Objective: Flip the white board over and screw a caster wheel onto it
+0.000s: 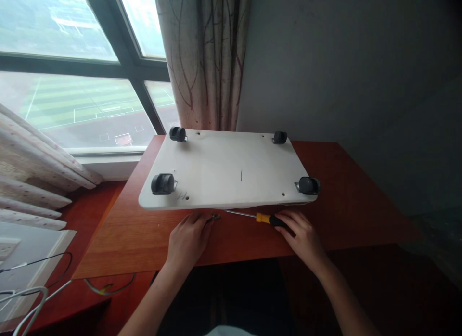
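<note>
My right hand [298, 232] is closed on the black end of a screwdriver [263, 217]. The screwdriver has a yellow and black handle, and its thin metal shaft points left along the front edge of a white board. My left hand [189, 237] has its fingertips pinched together at a small cluster of metal screws [215, 216] on the table, just left of the screwdriver's tip. Beyond both hands the white board [224, 167] lies flat, with black caster wheels at its corners, such as the front left caster [163, 184] and front right caster [309, 185].
The board rests on a reddish-brown wooden table [353, 196]. Small holes show in the board near the casters. A window [83, 105] and a patterned curtain [209, 61] stand behind at the left. Cables [36, 297] hang near the floor at lower left.
</note>
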Tool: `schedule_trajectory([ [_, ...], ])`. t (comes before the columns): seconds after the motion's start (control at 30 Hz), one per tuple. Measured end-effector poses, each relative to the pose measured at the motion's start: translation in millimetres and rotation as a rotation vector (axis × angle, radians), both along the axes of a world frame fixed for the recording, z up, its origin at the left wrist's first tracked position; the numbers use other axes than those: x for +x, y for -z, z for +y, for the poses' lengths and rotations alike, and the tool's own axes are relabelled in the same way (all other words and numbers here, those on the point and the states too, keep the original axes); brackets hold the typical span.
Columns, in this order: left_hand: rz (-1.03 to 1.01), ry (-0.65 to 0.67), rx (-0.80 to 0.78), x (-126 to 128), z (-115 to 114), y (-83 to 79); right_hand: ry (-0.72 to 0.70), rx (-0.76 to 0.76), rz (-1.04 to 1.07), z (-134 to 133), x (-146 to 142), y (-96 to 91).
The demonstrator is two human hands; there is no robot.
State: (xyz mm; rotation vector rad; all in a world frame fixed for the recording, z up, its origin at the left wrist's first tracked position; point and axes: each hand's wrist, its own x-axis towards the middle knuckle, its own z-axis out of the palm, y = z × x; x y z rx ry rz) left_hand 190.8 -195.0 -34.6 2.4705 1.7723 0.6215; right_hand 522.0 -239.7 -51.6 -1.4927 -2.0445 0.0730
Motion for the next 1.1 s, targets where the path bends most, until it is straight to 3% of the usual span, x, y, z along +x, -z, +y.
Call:
schedule_trajectory([
  [0.23, -0.203, -0.009, 0.073, -6.0, -0.9, -1.5, 0.067, -0.118, 0.217, -11.1, -1.6, -9.1],
  [0.37, -0.332, 0.017, 0.129, -9.4, -2.3, -6.3, 0.096, -0.164, 0.39, -16.3, 3.7, -28.9],
  [0.53, -0.488, 0.117, 0.073, -1.4, -12.1, -10.8, 0.098, -0.098, 0.531, -21.4, 8.0, -60.7],
  [0.73, -0.522, 0.25, 0.052, 20.5, -18.8, -10.8, 0.02, -0.109, 0.599, -25.7, 1.4, -89.5],
  [0.9, -0.528, 0.278, 0.041, 28.8, -19.2, -10.7, 0.003, -0.136, 0.582, -27.1, -2.3, -94.0],
  [1.1, -0.382, 0.299, 0.09, 30.5, -19.9, -10.5, -0.023, -0.124, 0.443, -30.8, 1.7, -99.9],
])
